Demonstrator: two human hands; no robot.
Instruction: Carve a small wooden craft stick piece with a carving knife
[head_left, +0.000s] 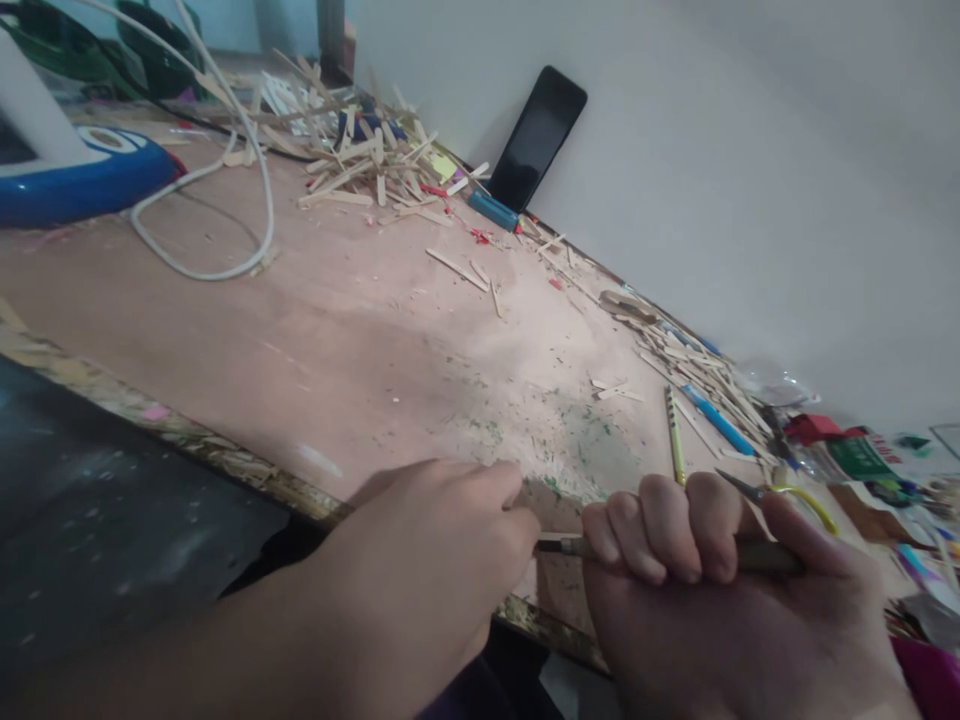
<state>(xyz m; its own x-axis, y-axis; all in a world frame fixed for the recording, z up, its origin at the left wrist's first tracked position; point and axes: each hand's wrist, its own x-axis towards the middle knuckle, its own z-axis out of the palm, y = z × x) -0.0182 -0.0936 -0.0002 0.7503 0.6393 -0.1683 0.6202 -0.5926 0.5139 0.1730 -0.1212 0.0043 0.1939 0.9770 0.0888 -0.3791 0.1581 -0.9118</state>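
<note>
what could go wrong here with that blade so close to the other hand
1. The right hand grips a thin knife-like tool whose tip points straight at the left hand, nearly touching the fingers; a slip could cut them.
2. The hands work at the very edge of the table, so whatever they hold could drop off.
3. Scissors lie open-tipped right behind the right hand; a backward jerk might hit them.

No legible text anywhere. Green packet (pixel 861 457) at the table's right edge carries print, too blurred to read; phone (pixel 537 138) screen dark.
</note>
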